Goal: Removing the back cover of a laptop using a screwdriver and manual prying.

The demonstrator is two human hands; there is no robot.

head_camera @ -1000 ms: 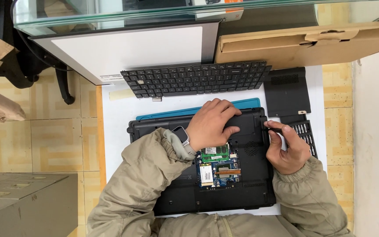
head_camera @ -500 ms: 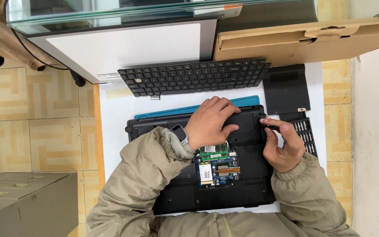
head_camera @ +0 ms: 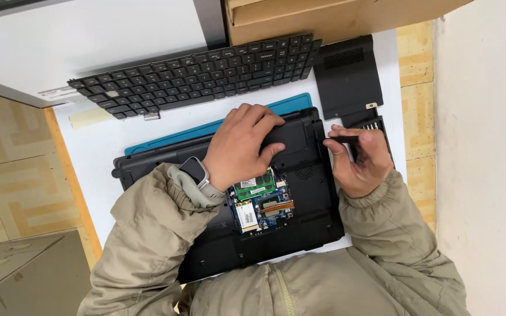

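A black laptop [head_camera: 300, 216] lies upside down on a white table [head_camera: 98, 146], its bottom cover off, showing green and blue circuit boards [head_camera: 259, 199]. My left hand [head_camera: 238, 146], with a watch on the wrist, presses flat on the laptop's upper part, fingers spread over the casing. My right hand [head_camera: 358, 158] is at the laptop's right edge, holding a thin black screwdriver [head_camera: 342, 139] pointed toward the casing. A teal mat [head_camera: 218, 126] shows under the laptop's far edge.
A detached black keyboard [head_camera: 200, 73] lies beyond the laptop. A black cover panel [head_camera: 346, 79] and a bit set [head_camera: 373, 126] sit at the right. A cardboard box [head_camera: 323, 17] is at the back, a white wall [head_camera: 487, 146] on the right.
The view has shifted and come closer. My hands keep nearly the same places on the laptop; the right hand still holds the screwdriver at the edge.
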